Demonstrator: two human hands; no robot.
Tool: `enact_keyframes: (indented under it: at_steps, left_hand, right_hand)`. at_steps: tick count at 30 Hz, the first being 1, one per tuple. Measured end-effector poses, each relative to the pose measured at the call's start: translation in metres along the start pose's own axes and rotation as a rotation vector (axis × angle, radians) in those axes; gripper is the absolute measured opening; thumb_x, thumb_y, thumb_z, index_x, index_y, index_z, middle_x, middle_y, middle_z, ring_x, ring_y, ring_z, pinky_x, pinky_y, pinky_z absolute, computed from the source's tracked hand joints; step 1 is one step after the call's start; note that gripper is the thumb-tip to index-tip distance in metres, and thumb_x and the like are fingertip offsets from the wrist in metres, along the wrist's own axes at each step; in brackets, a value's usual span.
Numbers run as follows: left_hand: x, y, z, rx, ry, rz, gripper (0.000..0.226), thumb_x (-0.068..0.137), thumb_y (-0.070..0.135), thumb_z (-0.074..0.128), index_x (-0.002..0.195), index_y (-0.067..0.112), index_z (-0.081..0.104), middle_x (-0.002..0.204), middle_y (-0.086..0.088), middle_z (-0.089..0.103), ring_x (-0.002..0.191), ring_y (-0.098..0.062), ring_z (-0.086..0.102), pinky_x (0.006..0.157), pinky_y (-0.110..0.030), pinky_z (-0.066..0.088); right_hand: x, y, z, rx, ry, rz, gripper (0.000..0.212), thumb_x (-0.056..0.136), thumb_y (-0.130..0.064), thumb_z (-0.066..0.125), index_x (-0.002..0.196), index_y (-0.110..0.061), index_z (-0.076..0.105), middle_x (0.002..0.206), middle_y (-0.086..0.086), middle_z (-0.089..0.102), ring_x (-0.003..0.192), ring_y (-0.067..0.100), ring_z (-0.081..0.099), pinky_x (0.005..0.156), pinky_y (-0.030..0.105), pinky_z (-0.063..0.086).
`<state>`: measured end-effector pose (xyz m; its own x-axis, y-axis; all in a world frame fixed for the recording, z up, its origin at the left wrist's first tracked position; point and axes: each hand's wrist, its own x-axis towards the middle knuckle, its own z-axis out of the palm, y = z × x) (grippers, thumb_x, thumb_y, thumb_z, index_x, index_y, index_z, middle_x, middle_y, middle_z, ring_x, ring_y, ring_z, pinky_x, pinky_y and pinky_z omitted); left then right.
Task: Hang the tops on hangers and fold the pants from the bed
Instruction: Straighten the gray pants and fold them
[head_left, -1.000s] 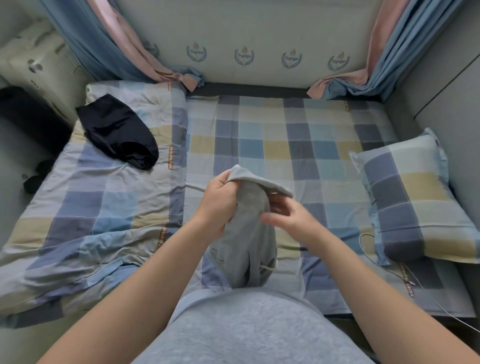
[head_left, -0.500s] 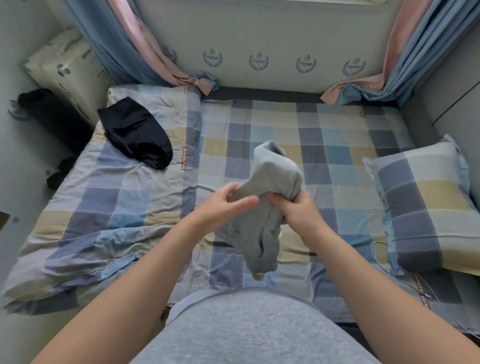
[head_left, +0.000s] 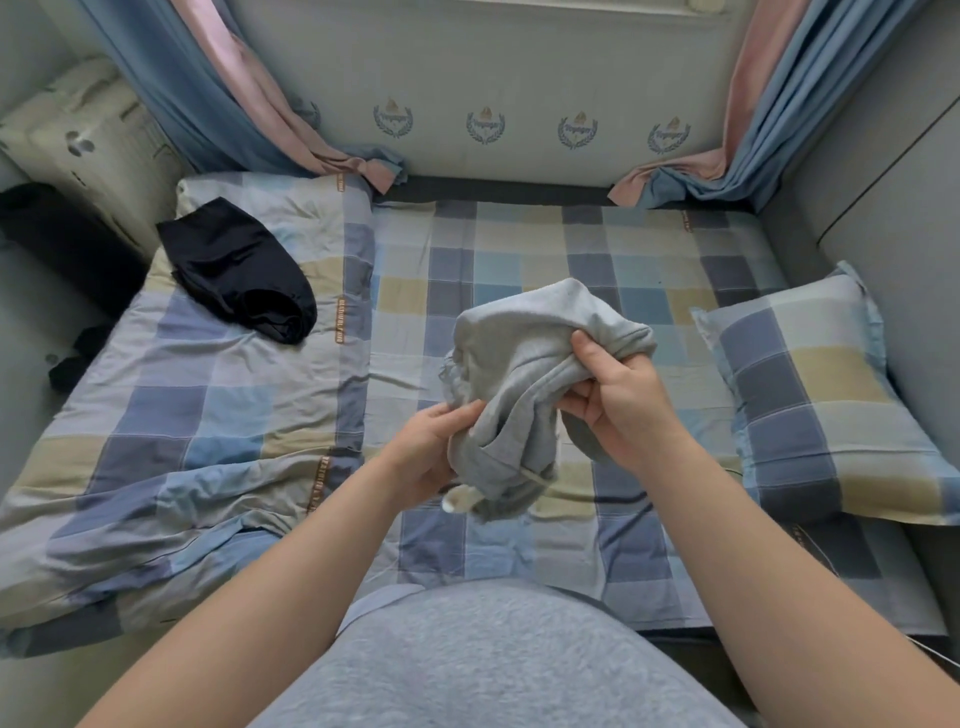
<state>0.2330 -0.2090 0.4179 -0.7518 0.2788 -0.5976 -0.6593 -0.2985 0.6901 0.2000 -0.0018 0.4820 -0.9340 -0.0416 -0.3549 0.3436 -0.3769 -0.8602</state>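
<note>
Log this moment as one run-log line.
left hand: grips grey garment | right hand: grips it too, above bed | black garment: lying on quilt | hangers: none visible

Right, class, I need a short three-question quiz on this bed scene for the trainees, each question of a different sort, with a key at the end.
1. True or false: the grey garment lies spread flat on the bed.
2. Where is the black garment? A) on a hanger B) on the quilt at the bed's far left C) on the person's lap
3. Which hands grip the grey garment?
Key: 1 false, it is held bunched above the bed. 2 B. 3 Both: the left hand low on it, the right hand higher up.
</note>
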Motion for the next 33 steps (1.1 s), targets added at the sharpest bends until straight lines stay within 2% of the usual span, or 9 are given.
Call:
enact_keyframes:
  at_steps: [3, 11, 15, 18, 21, 23, 27, 30, 33]
  left_hand:
    - [0.002, 0.016, 0.002, -0.162, 0.16, 0.172, 0.033, 0.096, 0.011, 0.061, 0.128, 0.002, 0.059, 0.116, -0.017, 0.069, 0.092, -0.027, 0.07, 0.072, -0.036, 0.061]
    - [-0.011, 0.045, 0.01, 0.339, 0.238, 0.42, 0.029, 0.097, -0.008, 0.05, 0.115, 0.01, 0.065, 0.11, -0.011, 0.065, 0.1, -0.021, 0.06, 0.095, -0.039, 0.049]
    - [-0.019, 0.05, 0.015, 0.701, 0.032, 0.396, 0.03, 0.094, -0.016, 0.047, 0.104, 0.0, 0.07, 0.104, -0.011, 0.071, 0.099, -0.022, 0.065, 0.09, -0.027, 0.054]
    - [-0.024, 0.049, 0.011, 0.87, -0.018, 0.399, 0.025, 0.095, -0.012, 0.051, 0.102, -0.004, 0.073, 0.108, -0.018, 0.073, 0.108, -0.035, 0.067, 0.099, -0.049, 0.051]
    - [-0.029, 0.05, 0.007, 0.968, 0.006, 0.471, 0.027, 0.093, -0.011, 0.051, 0.09, 0.003, 0.074, 0.096, -0.016, 0.069, 0.087, -0.03, 0.065, 0.081, -0.047, 0.053]
    - [-0.032, 0.051, 0.004, 0.973, 0.01, 0.487, 0.047, 0.092, -0.011, 0.051, 0.076, 0.027, 0.073, 0.081, 0.002, 0.065, 0.072, -0.015, 0.057, 0.067, -0.035, 0.045]
    - [-0.035, 0.052, -0.005, 1.003, 0.066, 0.513, 0.044, 0.087, -0.008, 0.05, 0.08, 0.03, 0.069, 0.076, 0.005, 0.067, 0.072, -0.026, 0.058, 0.064, -0.035, 0.044]
    - [-0.029, 0.049, -0.02, 1.075, 0.157, 0.47, 0.029, 0.091, 0.003, 0.054, 0.089, 0.03, 0.062, 0.069, 0.017, 0.061, 0.057, -0.005, 0.049, 0.058, -0.031, 0.039]
    - [-0.024, 0.041, -0.033, 1.121, 0.126, 0.366, 0.011, 0.095, 0.023, 0.062, 0.086, 0.03, 0.061, 0.063, 0.017, 0.058, 0.054, -0.001, 0.045, 0.057, -0.028, 0.037]
  right_hand:
    - [0.002, 0.007, -0.013, -0.06, 0.066, 0.047, 0.021, 0.102, -0.02, 0.057, 0.117, -0.007, 0.063, 0.104, 0.016, 0.075, 0.094, 0.031, 0.075, 0.068, 0.037, 0.06]
    - [0.004, 0.029, -0.039, -0.231, 0.102, 0.255, 0.013, 0.1, -0.019, 0.059, 0.113, -0.017, 0.063, 0.113, 0.006, 0.075, 0.098, 0.025, 0.073, 0.082, 0.039, 0.059]
    - [0.003, 0.025, -0.029, -0.469, -0.103, 0.096, 0.045, 0.096, -0.011, 0.065, 0.135, -0.031, 0.053, 0.131, 0.0, 0.064, 0.114, 0.02, 0.065, 0.089, 0.036, 0.057]
    - [0.003, 0.022, -0.01, -0.73, -0.313, -0.048, 0.071, 0.094, -0.003, 0.063, 0.144, -0.047, 0.04, 0.147, -0.009, 0.045, 0.13, 0.011, 0.048, 0.099, 0.03, 0.047]
    - [0.005, 0.022, 0.009, -0.886, -0.487, -0.069, 0.069, 0.09, 0.002, 0.061, 0.135, -0.049, 0.049, 0.155, -0.014, 0.037, 0.141, 0.006, 0.034, 0.107, 0.026, 0.038]
    - [0.007, 0.026, 0.017, -0.955, -0.581, -0.015, 0.055, 0.089, -0.003, 0.064, 0.127, -0.043, 0.059, 0.156, -0.014, 0.037, 0.143, 0.006, 0.033, 0.111, 0.027, 0.029]
    - [0.008, 0.033, 0.022, -0.979, -0.613, 0.041, 0.027, 0.086, -0.011, 0.073, 0.112, -0.019, 0.069, 0.132, -0.014, 0.062, 0.126, 0.007, 0.051, 0.101, 0.017, 0.034]
    - [0.008, 0.03, 0.017, -1.033, -0.494, -0.082, 0.008, 0.087, -0.006, 0.071, 0.094, -0.006, 0.067, 0.1, 0.012, 0.068, 0.102, 0.027, 0.06, 0.096, 0.04, 0.048]
    - [0.013, 0.021, 0.008, -1.129, -0.386, -0.204, 0.005, 0.089, -0.008, 0.069, 0.09, -0.013, 0.068, 0.089, 0.009, 0.066, 0.092, 0.031, 0.057, 0.095, 0.052, 0.046]
